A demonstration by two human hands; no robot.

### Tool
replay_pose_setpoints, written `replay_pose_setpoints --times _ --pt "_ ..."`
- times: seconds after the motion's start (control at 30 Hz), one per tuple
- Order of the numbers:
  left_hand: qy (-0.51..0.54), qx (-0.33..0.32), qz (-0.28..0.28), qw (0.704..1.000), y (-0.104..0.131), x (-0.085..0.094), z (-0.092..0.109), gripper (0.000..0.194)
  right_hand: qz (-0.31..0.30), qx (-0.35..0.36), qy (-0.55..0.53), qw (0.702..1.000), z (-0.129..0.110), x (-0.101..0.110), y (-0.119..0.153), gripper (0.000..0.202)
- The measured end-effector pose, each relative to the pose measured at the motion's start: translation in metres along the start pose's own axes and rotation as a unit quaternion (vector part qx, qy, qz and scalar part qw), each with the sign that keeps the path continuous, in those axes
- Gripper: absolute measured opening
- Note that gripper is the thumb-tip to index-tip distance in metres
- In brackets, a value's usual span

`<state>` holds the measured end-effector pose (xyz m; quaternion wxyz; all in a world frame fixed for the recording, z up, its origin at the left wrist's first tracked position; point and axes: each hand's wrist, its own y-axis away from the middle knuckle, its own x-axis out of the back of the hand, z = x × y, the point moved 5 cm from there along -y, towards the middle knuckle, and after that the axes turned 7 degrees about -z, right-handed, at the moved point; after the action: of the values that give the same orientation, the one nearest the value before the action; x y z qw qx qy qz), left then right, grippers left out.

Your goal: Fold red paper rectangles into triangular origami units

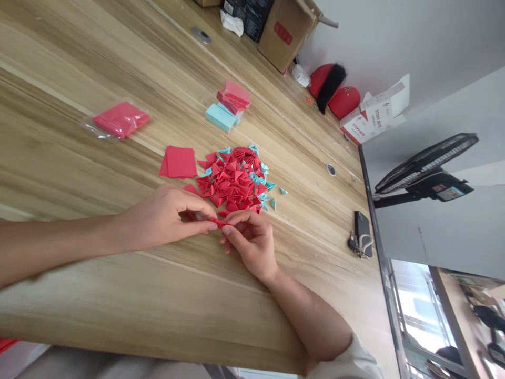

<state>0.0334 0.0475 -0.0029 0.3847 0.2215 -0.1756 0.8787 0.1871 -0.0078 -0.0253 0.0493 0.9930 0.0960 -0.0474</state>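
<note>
Between both hands is a small folded piece of red paper (221,223), pinched at its two ends. My left hand (173,217) closes its thumb and fingertips on one end, and my right hand (252,242) grips the other. Fingers hide part of the paper. Just beyond them lies a heap of folded red paper triangles (232,184), with light blue triangles (265,200) around its edge. A ring of red pieces (245,157) rests at the heap's far side. Flat red paper squares (180,162) lie beside my left hand.
A plastic-wrapped red paper pack (122,120) lies far left. Blue paper stacks (220,117) and red paper stacks (234,96) sit farther back. Cardboard box (287,31), red objects (344,102) and sticky note box (374,116) line the back. Keys (360,246) and a fan (426,163) are right.
</note>
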Motion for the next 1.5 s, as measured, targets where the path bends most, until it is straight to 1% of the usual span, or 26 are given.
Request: replay_pose_setpoints --times 0.17,0.3,0.5,0.6,0.63,0.73,0.97,1.23,1.37,1.5 --pt "-0.040 -0.002 -0.004 0.999 0.002 0.002 0.006 0.017 -0.001 0.000 -0.012 1.000 0.000 0.000 0.000 0.029" --pt "-0.050 -0.017 -0.002 0.999 0.004 0.003 0.011 0.017 -0.004 -0.006 -0.002 1.000 0.001 0.001 0.000 0.029" --pt "-0.067 -0.030 0.006 0.997 0.003 0.002 0.012 0.015 0.003 0.001 -0.012 1.000 0.001 0.002 0.001 0.025" --pt "-0.072 -0.063 0.024 0.995 0.003 0.002 0.012 0.016 0.003 0.014 -0.021 1.000 0.001 0.002 0.000 0.022" --pt "-0.067 -0.091 0.043 0.993 0.003 0.003 0.014 0.017 0.004 0.016 -0.020 1.000 0.002 0.002 0.000 0.022" --pt "-0.063 -0.121 0.060 0.989 0.003 0.003 0.014 0.016 0.004 0.014 -0.014 1.000 0.003 0.002 0.000 0.022" --pt "-0.039 -0.128 0.052 0.990 0.002 0.004 0.018 0.013 -0.007 0.020 -0.011 1.000 0.001 0.001 0.000 0.020" --pt "-0.028 -0.112 0.027 0.993 0.003 0.002 0.019 0.016 -0.010 0.025 -0.004 1.000 0.001 0.001 0.000 0.022" --pt "-0.039 -0.120 0.035 0.991 0.002 0.004 0.021 0.018 -0.007 0.034 -0.016 0.999 0.001 0.001 0.000 0.019" --pt "-0.038 -0.121 0.034 0.991 0.001 0.004 0.021 0.019 -0.003 0.022 -0.017 1.000 0.002 0.001 0.000 0.019"
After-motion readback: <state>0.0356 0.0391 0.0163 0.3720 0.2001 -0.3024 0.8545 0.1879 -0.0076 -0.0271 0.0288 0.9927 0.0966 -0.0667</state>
